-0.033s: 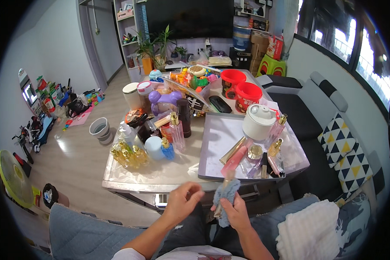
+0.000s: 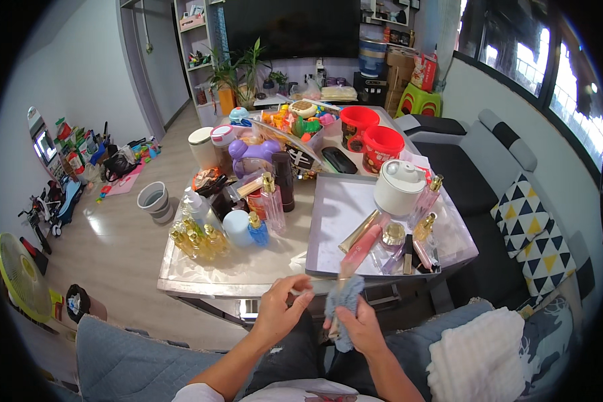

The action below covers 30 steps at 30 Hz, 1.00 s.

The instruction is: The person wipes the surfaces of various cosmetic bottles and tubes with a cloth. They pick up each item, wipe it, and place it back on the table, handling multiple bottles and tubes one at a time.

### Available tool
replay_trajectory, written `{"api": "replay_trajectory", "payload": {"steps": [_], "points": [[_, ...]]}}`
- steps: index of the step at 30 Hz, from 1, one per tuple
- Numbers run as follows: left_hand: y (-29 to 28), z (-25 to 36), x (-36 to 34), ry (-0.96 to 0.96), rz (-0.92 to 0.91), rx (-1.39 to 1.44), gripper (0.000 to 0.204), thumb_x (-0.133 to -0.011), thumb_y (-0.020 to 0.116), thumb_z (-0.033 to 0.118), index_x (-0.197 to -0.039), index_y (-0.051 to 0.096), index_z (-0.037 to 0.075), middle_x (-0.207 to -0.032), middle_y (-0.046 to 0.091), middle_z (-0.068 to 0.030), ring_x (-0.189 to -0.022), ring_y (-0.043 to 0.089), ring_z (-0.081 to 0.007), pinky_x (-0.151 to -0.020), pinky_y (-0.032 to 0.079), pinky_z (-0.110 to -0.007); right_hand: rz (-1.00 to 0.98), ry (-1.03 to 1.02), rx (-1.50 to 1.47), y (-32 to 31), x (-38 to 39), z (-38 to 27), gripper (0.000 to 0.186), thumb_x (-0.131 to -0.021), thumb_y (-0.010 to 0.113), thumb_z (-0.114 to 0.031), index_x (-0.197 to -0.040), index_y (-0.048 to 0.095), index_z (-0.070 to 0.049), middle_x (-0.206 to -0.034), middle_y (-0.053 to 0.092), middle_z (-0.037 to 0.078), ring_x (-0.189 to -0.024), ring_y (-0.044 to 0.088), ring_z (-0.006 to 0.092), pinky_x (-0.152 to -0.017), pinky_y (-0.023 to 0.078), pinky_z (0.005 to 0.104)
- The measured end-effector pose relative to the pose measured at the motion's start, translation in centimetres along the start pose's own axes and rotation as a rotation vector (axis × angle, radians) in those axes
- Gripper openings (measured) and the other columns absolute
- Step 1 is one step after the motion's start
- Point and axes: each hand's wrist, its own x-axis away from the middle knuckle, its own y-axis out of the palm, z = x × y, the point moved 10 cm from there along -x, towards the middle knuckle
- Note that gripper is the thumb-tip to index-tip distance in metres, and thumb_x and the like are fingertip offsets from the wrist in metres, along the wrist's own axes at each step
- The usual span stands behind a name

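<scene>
My right hand point(image 2: 360, 324) is closed round a blue-grey fluffy cloth point(image 2: 345, 303). Wrapped in the cloth is a slim, pale gold, tube-like item point(image 2: 344, 280), whose upper end sticks out just below the tray's front edge. Its exact kind is hard to make out. My left hand point(image 2: 283, 303) hovers beside the cloth, fingers bent with the thumb apart, holding nothing. Just beyond, the shallow tray point(image 2: 328, 221) carries a pink tube point(image 2: 363, 245), a gold tube point(image 2: 359, 229), a gold-lidded jar point(image 2: 393, 234), perfume bottles point(image 2: 425, 228) and a white lidded canister point(image 2: 400, 187).
On the table's left stand small yellow bottles point(image 2: 197, 241), a blue bottle point(image 2: 258, 230), a tall pink bottle point(image 2: 273, 209) and a purple bear-shaped item point(image 2: 254, 155). Two red buckets point(image 2: 383, 149) are farther back. A white blanket point(image 2: 479, 355) lies at my right.
My right hand, cloth and wrapped item have shifted slightly left, and the cloth's bunching differs. The fingers of my left hand have lifted and spread a little.
</scene>
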Motion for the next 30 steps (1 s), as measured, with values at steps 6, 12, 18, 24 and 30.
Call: {"api": "replay_trajectory", "payload": {"steps": [6, 12, 18, 24, 30], "points": [[4.0, -1.9, -0.3, -0.249, -0.263, 0.726, 0.036, -0.091, 0.054, 0.014, -0.123, 0.048, -0.002, -0.112, 0.058, -0.0071, -0.100, 0.053, -0.0112, -0.087, 0.042, -0.026, -0.134, 0.190, -0.129, 3.0, 0.2, 2.9, 0.028, -0.088, 0.058, -0.016, -0.108, 0.046, 0.000, -0.078, 0.058, 0.008, -0.065, 0.059, 0.0145, -0.059, 0.048, 0.0264], [2.4, -2.4, -0.1, -0.176, -0.140, 0.863, 0.027, -0.087, 0.059, 0.010, -0.111, 0.053, 0.000, -0.107, 0.061, -0.0105, -0.101, 0.057, -0.0189, -0.092, 0.042, -0.031, -0.179, 0.286, -0.227, 3.4, 0.3, 3.9, 0.028, -0.088, 0.058, -0.016, -0.106, 0.046, 0.001, -0.077, 0.056, 0.008, -0.061, 0.057, 0.0162, -0.058, 0.049, 0.0303], [-0.8, -2.2, -0.9, -0.128, 0.027, 0.915, 0.028, -0.087, 0.059, 0.009, -0.111, 0.050, 0.000, -0.105, 0.060, -0.0127, -0.097, 0.061, -0.0264, -0.084, 0.050, -0.038, -0.098, 0.306, -0.384, 3.3, 0.2, 6.3, 0.020, -0.091, 0.055, -0.015, -0.101, 0.049, 0.001, -0.073, 0.052, 0.006, -0.060, 0.054, 0.0150, -0.057, 0.048, 0.0301], [-3.1, 0.2, -0.2, 0.002, 0.075, 0.771, 0.030, -0.088, 0.055, 0.004, -0.118, 0.050, 0.002, -0.103, 0.060, -0.0090, -0.090, 0.059, -0.0148, -0.079, 0.048, -0.027, 0.050, 0.305, -0.347, 0.2, 0.6, 8.5, 0.014, -0.091, 0.052, -0.013, -0.095, 0.052, 0.001, -0.073, 0.057, 0.010, -0.057, 0.056, 0.0183, -0.053, 0.050, 0.0330], [-0.8, 0.5, 2.2, 0.137, 0.014, -0.051, 0.035, -0.081, 0.065, 0.009, -0.114, 0.055, 0.002, -0.096, 0.062, -0.0109, -0.082, 0.060, -0.0204, -0.074, 0.048, -0.027, 0.246, -0.162, -0.054, -1.1, 1.1, 1.3, 0.021, -0.091, 0.049, -0.013, -0.106, 0.052, 0.003, -0.097, 0.062, 0.016, -0.077, 0.063, 0.0247, -0.072, 0.051, 0.0339]]}}
